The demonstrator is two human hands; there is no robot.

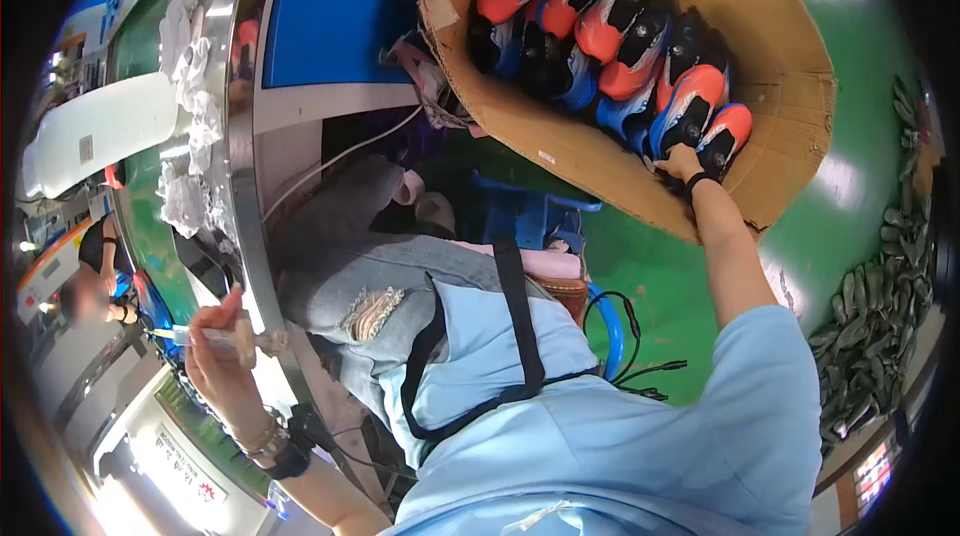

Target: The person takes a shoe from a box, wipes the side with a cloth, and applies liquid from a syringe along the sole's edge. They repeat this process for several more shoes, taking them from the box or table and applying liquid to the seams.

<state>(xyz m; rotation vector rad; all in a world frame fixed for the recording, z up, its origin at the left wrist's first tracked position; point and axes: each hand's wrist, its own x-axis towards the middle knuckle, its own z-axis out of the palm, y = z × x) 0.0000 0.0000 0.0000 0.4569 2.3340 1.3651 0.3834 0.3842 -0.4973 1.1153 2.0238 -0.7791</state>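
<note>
My right hand (682, 164) reaches into a large cardboard box (790, 116) at the upper right, its fingers closed on the near end of an orange, blue and black shoe (688, 108). Beside it lies another shoe (729, 130) of the same colours, and several more (600, 31) are packed in rows behind. At the lower left, next to the metal edge of the workbench (243, 126), my left hand (218, 361) is raised, fingers wrapped round a clear, syringe-like tube (180, 335) with a yellow tip. Part of that tube is hidden by the fingers.
Crumpled white wrapping (190, 86) lies along the bench, near a long white translucent container (100, 136). A co-worker (95, 286) is across at the far left. Dark, sole-shaped pieces (870, 336) are heaped on the green floor at right. Black cables (635, 336) run beside my seat.
</note>
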